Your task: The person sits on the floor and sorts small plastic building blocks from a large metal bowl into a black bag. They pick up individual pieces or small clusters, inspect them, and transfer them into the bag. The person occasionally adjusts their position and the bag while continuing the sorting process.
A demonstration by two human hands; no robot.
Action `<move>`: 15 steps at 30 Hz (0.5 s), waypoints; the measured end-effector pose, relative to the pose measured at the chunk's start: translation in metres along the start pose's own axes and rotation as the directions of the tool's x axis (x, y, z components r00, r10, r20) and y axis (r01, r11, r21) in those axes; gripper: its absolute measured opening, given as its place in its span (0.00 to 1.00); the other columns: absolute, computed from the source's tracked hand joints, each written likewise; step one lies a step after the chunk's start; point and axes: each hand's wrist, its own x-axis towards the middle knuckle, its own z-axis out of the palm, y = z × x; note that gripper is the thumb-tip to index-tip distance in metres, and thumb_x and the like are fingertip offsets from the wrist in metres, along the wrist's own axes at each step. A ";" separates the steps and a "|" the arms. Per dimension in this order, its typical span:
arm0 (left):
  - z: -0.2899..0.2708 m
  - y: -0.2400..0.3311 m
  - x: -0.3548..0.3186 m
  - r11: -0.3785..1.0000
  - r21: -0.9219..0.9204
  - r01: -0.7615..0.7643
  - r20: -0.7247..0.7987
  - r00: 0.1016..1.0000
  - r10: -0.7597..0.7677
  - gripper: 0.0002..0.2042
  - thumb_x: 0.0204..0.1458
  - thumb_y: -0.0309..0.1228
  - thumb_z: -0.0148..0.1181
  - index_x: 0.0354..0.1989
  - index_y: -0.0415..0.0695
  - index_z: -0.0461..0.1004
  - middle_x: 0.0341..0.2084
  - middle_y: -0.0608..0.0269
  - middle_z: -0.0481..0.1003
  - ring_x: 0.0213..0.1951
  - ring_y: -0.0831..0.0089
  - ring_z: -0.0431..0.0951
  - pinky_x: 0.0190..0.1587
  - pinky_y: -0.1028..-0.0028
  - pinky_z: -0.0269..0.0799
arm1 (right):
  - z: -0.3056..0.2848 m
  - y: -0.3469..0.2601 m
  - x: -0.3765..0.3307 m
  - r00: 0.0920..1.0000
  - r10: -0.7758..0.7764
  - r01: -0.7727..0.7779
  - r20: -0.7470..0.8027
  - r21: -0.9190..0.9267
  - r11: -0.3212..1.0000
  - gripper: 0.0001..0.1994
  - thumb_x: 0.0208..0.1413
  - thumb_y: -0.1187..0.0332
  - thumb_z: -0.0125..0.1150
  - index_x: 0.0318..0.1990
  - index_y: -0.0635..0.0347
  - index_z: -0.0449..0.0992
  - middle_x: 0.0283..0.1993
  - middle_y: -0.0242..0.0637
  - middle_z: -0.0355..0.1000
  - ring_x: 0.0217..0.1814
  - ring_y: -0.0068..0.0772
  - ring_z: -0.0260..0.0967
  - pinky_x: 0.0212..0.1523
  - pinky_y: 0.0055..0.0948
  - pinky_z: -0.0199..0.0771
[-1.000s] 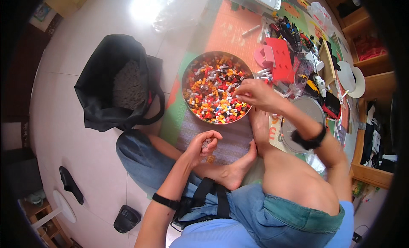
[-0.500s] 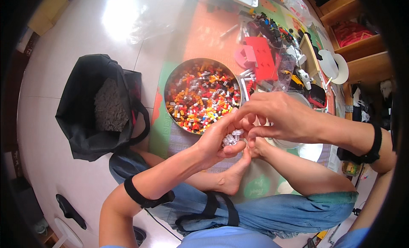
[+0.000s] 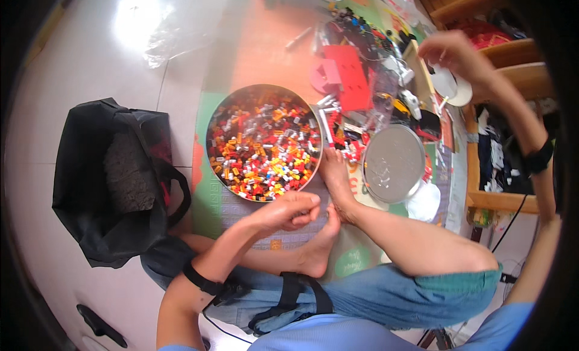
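Note:
A round metal tin full of small colourful bricks stands on the play mat in front of me. My left hand hovers just below the tin's near rim with its fingers curled closed; anything inside them is hidden. My bare feet rest between the tin and its round metal lid. My right hand is raised far to the right, fingers bent over a white round dish on the wooden shelf. Whether it grips anything is unclear.
A black bag lies open on the tiled floor to the left. Red and pink plastic parts and scattered toy pieces sit behind the tin. A clear plastic sheet lies at the back. Wooden shelves line the right side.
My hands were joined over a small piece near my feet. They have parted: the right hand swung up to the shelf, while the left stayed by the tin.

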 end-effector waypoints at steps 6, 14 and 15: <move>-0.018 0.000 0.000 0.996 0.037 -0.078 -0.123 0.989 0.082 0.18 0.57 0.42 0.42 0.18 0.46 0.62 0.08 0.76 0.54 0.10 0.87 0.50 0.12 0.85 0.42 | 0.092 -0.012 -0.003 0.965 0.165 -0.220 -0.202 -0.290 0.932 0.20 0.39 0.68 0.51 0.43 0.66 0.63 0.44 0.43 0.60 0.54 0.42 0.54 0.56 0.38 0.53; -0.021 -0.001 -0.012 0.991 0.098 -0.096 -0.160 0.981 0.111 0.15 0.56 0.40 0.42 0.24 0.45 0.67 0.08 0.77 0.54 0.10 0.88 0.49 0.12 0.84 0.39 | -0.030 -0.025 0.004 0.939 0.039 -0.180 0.342 0.389 0.904 0.34 0.41 0.58 0.52 0.54 0.65 0.47 0.53 0.43 0.48 0.57 0.39 0.40 0.55 0.37 0.40; -0.016 -0.006 -0.009 0.992 0.092 -0.085 -0.155 0.983 0.098 0.14 0.56 0.39 0.42 0.25 0.44 0.68 0.08 0.77 0.54 0.10 0.88 0.49 0.12 0.83 0.39 | -0.075 -0.031 0.015 0.943 -0.028 -0.102 0.330 0.370 0.923 0.30 0.42 0.60 0.53 0.51 0.64 0.51 0.50 0.43 0.51 0.54 0.38 0.44 0.53 0.36 0.43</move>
